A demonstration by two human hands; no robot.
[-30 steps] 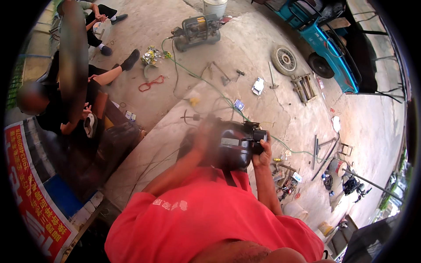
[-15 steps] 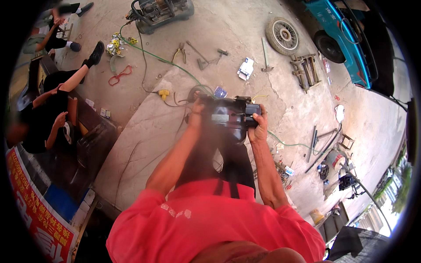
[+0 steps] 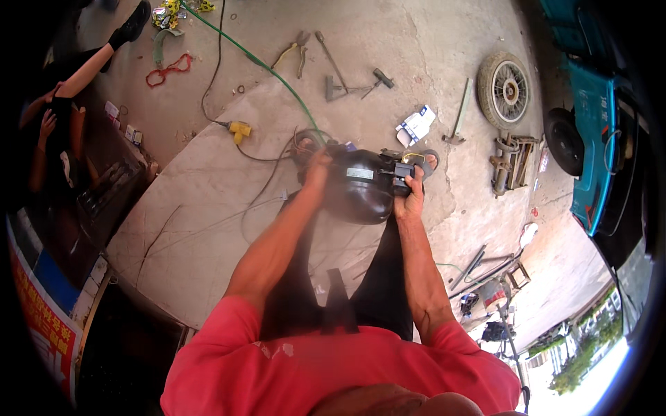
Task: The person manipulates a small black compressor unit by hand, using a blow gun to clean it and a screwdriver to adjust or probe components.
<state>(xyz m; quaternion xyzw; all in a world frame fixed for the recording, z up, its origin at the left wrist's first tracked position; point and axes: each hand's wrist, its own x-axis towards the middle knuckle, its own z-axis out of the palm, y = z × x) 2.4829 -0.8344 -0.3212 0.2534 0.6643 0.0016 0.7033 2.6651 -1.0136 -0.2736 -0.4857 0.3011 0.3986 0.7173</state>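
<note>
A black, rounded refrigerator compressor (image 3: pixel 357 197) with a pale label hangs between my hands, in front of my legs and over the floor. My left hand (image 3: pixel 318 168) is closed on its left side, fingertips partly hidden. On the right, my right hand (image 3: pixel 411 196) grips the compressor beside the dark box-shaped part (image 3: pixel 402 179), with the thumb over that box. A thin yellow wire (image 3: pixel 416 157) shows behind the box. My sandalled feet stand just beyond the compressor.
A green hose (image 3: pixel 260 64) and a dark cable with a yellow connector (image 3: pixel 240 130) cross the floor. Pliers (image 3: pixel 295 54), a hammer (image 3: pixel 460 118), a white-blue box (image 3: pixel 416 125) and a spoked wheel (image 3: pixel 504 90) lie ahead. A seated person's leg (image 3: pixel 90 73) is at left; a teal vehicle (image 3: pixel 593 139) is at right.
My view has shifted, so the floor tools sit differently and both feet show more. The compressor has turned a little in my hands, both still holding it.
</note>
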